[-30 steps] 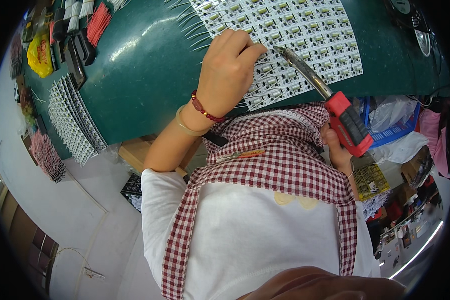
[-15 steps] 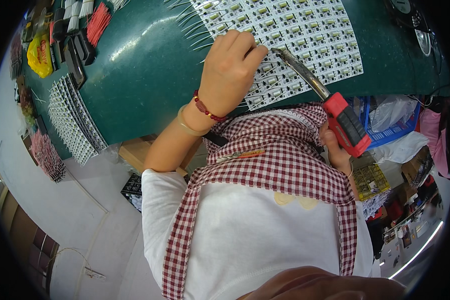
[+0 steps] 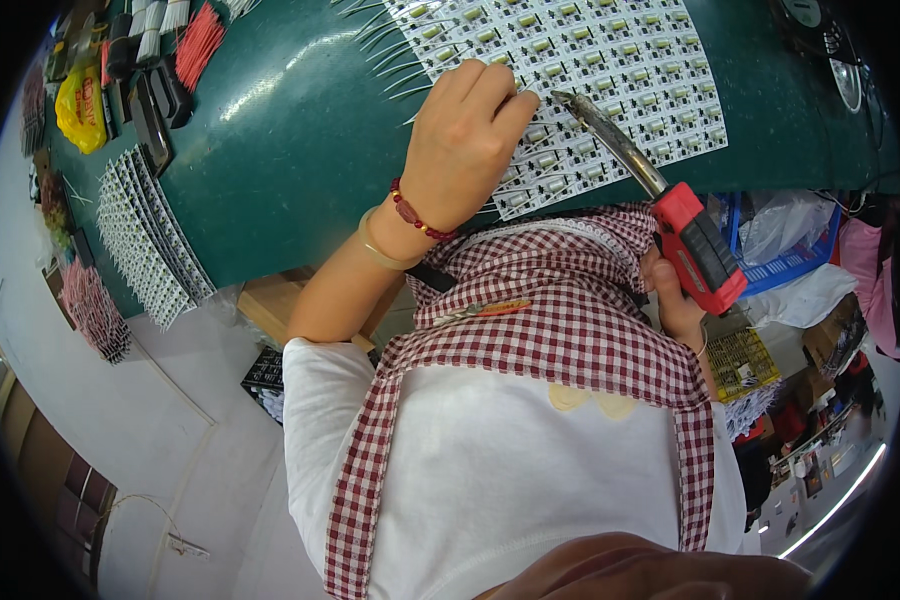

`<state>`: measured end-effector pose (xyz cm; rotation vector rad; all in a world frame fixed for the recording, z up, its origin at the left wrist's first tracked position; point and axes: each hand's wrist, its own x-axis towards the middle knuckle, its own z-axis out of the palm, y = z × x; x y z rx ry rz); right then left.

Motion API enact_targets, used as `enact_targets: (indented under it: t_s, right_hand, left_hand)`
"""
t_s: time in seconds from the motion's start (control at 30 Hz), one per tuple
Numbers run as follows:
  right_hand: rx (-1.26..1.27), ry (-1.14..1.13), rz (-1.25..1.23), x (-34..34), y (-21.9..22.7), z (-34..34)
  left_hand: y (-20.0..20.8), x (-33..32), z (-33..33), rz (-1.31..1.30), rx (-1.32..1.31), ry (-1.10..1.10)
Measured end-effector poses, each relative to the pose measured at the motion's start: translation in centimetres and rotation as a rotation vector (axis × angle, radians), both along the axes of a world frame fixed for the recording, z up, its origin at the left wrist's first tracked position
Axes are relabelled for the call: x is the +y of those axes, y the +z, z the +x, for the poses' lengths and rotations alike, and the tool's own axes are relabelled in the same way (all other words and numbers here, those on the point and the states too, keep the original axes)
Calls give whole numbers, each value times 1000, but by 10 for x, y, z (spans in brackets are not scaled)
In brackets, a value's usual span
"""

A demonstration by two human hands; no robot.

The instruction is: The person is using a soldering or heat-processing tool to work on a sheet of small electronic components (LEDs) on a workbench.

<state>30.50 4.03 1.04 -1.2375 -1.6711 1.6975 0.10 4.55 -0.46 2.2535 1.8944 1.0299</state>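
My left hand is closed in a pinch over the left part of a large sheet of white circuit boards. Its fingertips are hidden from this side, so what they pinch does not show. Thin white wires stick out from the sheet's left edge, and more lie across the boards beside the hand. My right hand is wrapped round the grip of a red and black soldering gun. The gun's dark metal tip points up and left, just above the boards, a little right of my left fingers.
At the left of the green table lies a stack of curved board strips. Behind it are a yellow bag, black-handled tools and red wires. A blue basket with plastic bags stands below the right edge.
The soldering gun has shifted slightly right, its tip moving a little away from my left fingers. My left hand has moved very slightly right, still pinched.
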Motion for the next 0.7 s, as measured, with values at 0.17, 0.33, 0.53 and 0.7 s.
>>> enact_targets:
  t_s: [0.17,0.33,0.53,0.7]
  right_hand:
    - [-36,15,29,2,-2,1]
    - [-108,27,83,5,-2,-1]
    - [-139,43,120,5,-1,-1]
    - [18,-29,26,1,2,0]
  left_hand:
    - [0,0,0,-11,-19,-5]
    - [0,-1,0,-24,-66,-2]
    - [0,-1,0,-26,-71,3]
    - [-2,-1,1,-21,-63,6]
